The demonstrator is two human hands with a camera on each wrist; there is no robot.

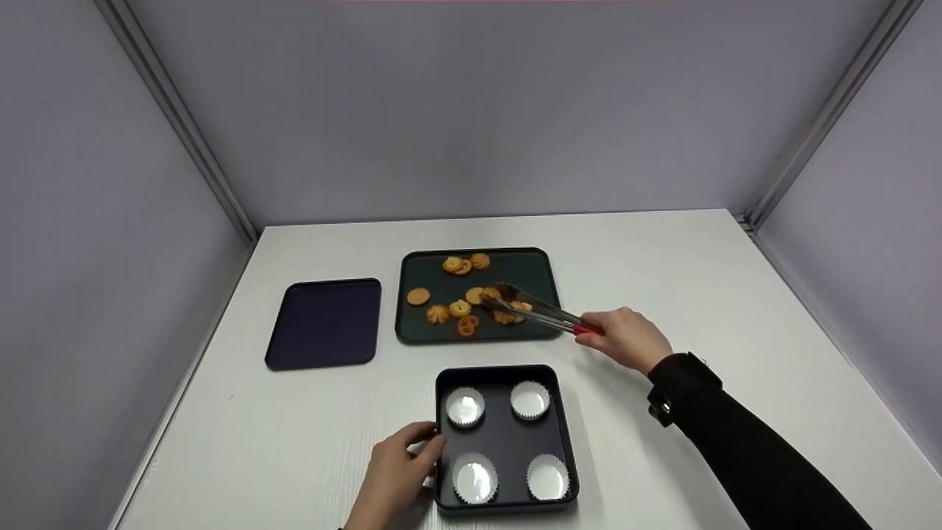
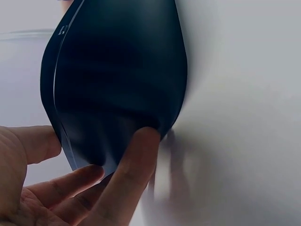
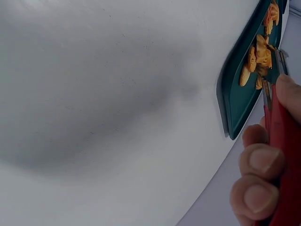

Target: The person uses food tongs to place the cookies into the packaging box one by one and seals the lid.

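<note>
My right hand [image 1: 625, 338] grips metal tongs [image 1: 541, 315] by their red handles [image 3: 284, 136]. Over the dark green tray [image 1: 412, 265], the tong tips reach in among the cookies [image 1: 460, 308] at its right half. These cookies are swirled, plain round and pretzel-shaped. At the near side, a dark deep rectangular pan [image 1: 504, 434] holds several white paper baking cups [image 1: 530, 400], one toward each corner. My left hand [image 1: 397, 471] holds the pan's left side, its thumb [image 2: 40, 143] at the rim and its fingers against the outer wall in the left wrist view.
A flat dark purple tray [image 1: 324, 324] lies to the left of the green one, with nothing on it. All of this stands on a white table [image 1: 662, 250], with grey panels [image 1: 471, 110] rising behind it and at both sides.
</note>
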